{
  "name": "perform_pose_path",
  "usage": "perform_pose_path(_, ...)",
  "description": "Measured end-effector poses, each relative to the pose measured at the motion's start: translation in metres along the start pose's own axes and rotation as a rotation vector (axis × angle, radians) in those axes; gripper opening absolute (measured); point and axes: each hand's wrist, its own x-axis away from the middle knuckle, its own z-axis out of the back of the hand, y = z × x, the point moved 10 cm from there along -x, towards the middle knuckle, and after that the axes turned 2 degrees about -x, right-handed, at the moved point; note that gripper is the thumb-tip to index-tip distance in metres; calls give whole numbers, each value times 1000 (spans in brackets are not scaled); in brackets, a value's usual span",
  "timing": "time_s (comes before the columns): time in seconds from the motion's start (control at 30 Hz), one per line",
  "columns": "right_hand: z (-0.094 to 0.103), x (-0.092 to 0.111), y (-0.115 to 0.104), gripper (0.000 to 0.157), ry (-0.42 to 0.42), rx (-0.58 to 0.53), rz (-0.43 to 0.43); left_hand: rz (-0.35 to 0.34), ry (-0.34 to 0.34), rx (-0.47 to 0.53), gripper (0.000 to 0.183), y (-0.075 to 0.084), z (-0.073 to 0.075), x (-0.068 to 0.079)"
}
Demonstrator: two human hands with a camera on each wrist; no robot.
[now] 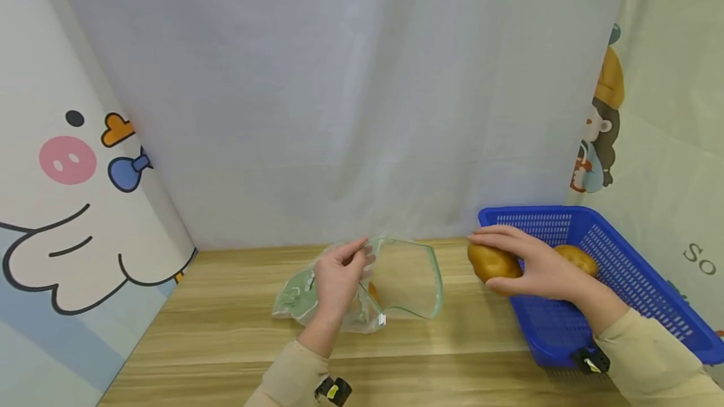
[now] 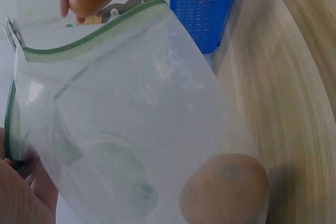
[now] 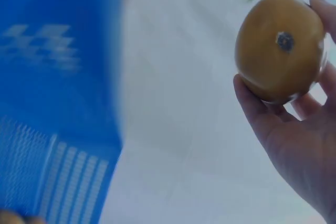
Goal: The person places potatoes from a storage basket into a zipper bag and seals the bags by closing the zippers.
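Observation:
My left hand [image 1: 339, 278] pinches the rim of a clear zip bag [image 1: 404, 275] with a green seal and a white slider. The bag lies on its side with its mouth spread toward the right. Inside it, a rounded brownish fruit [image 2: 226, 190] shows through the plastic. In my right hand [image 1: 534, 265] is a smooth golden-brown fruit [image 3: 281, 48] with a dark end spot, gripped between thumb and fingers. That hand is held over the left rim of a blue basket [image 1: 551, 331], apart from the bag. Another golden-brown fruit [image 1: 577, 259] sits in the basket.
The wooden table [image 1: 226, 338] carries the bag at the middle and the basket at the right. A pale curtain [image 1: 294, 112] hangs along the back edge. Printed cloths with cartoon figures stand at both sides.

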Motion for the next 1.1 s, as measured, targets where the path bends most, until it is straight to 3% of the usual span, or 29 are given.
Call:
perform_pose_path(0.37, -34, -42, -53, 71, -6, -57, 248, 5, 1, 1, 28, 3, 0, 0)
perform_pose_path(0.67, -58, -56, -79, 71, 43, -23, 394, 5, -4, 10, 27, 1, 0, -1)
perform_pose_path(1.1, -94, -63, -78, 73, 19, 60, 407, 0, -15, 19, 27, 2, -1, 0)
